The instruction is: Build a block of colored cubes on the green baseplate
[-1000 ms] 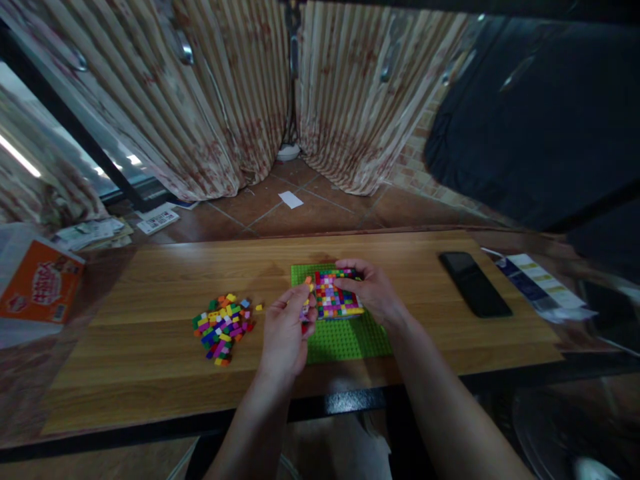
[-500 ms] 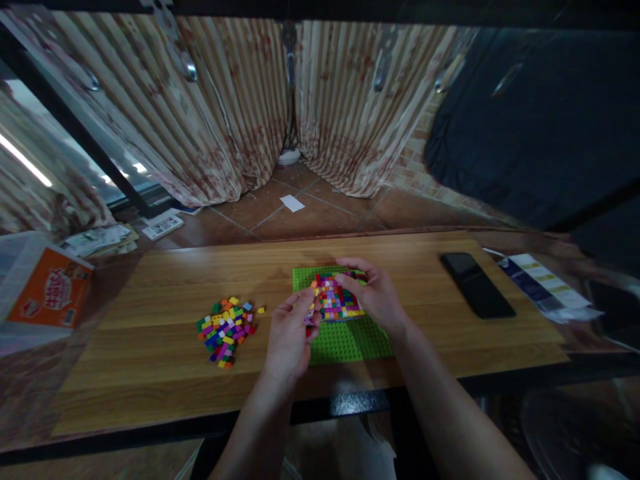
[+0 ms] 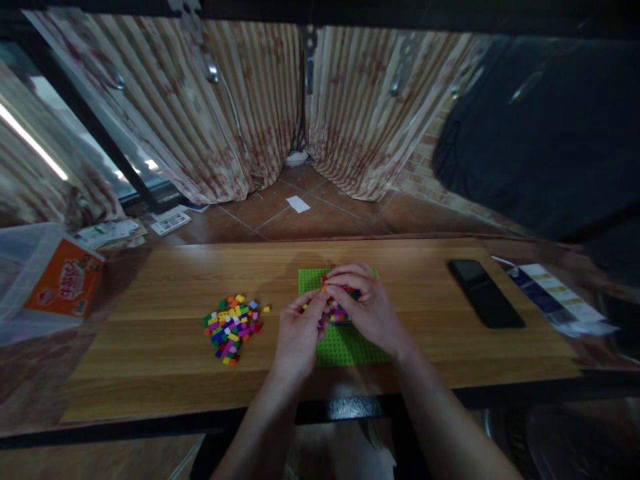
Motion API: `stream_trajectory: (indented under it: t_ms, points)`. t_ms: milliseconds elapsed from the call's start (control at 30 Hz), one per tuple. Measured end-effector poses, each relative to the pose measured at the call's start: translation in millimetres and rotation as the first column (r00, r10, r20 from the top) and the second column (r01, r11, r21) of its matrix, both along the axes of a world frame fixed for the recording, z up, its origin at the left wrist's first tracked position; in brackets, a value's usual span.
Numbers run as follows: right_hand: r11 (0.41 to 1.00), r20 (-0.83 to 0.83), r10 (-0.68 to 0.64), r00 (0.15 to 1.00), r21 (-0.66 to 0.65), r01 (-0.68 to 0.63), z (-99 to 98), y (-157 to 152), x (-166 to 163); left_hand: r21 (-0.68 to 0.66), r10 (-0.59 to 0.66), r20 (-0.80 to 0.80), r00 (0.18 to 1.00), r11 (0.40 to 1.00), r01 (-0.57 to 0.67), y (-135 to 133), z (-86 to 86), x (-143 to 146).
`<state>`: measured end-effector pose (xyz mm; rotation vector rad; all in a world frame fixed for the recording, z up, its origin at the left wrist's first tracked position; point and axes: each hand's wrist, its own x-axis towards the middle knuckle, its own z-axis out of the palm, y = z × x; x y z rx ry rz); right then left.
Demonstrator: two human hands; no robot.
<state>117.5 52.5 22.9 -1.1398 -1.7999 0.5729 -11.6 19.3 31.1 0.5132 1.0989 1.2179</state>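
Observation:
A multicoloured toy brick structure (image 3: 339, 314) sits over the green studded baseplate (image 3: 345, 350), largely covered by my fingers. At its left edge my left hand (image 3: 299, 331) is closed, thumb and fingers pinched against the bricks. My right hand (image 3: 366, 303) curls round the structure from the far and right sides, its thumb reaching toward the left thumb. A small orange brick (image 3: 325, 289) shows where the fingertips of both hands meet. Whether the structure rests on the baseplate or is held just above it, I cannot tell.
Left of the baseplate lies a pile of loose coloured bricks (image 3: 233, 328), with one yellow brick (image 3: 267, 309) apart from it. A black phone (image 3: 485, 293) lies on the right of the wooden table (image 3: 165, 373). A clear plastic box (image 3: 33, 313) with an orange label stands at far left.
My hands have drawn closer together, the right thumb moving left to the left fingertips. More of the brick structure is now covered. The whole view has shifted slightly.

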Motion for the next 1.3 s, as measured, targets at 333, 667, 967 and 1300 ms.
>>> stream_trajectory:
  t_ms: [333,667,967,1300]
  points:
    - [0.996,-0.033,-0.037,0.999,0.08,0.04,0.8,-1,-2,0.0,0.041,-0.006,0.999,0.999,-0.041,0,-2.6,2]
    - [0.98,-0.082,-0.177,0.981,-0.108,0.168,-20.4,16,47,-0.038,0.09,0.047,0.995,0.995,-0.088,2,1.9,-4]
    - [0.976,-0.013,-0.126,0.992,-0.182,0.122,-26.3,18,40,-0.008,0.07,0.041,0.997,0.998,-0.07,2,-1.0,-5]
    - [0.891,-0.302,-0.221,0.928,-0.45,0.066,-34.1,23,31,-0.017,0.057,0.04,0.998,0.998,-0.056,3,-1.5,-5]
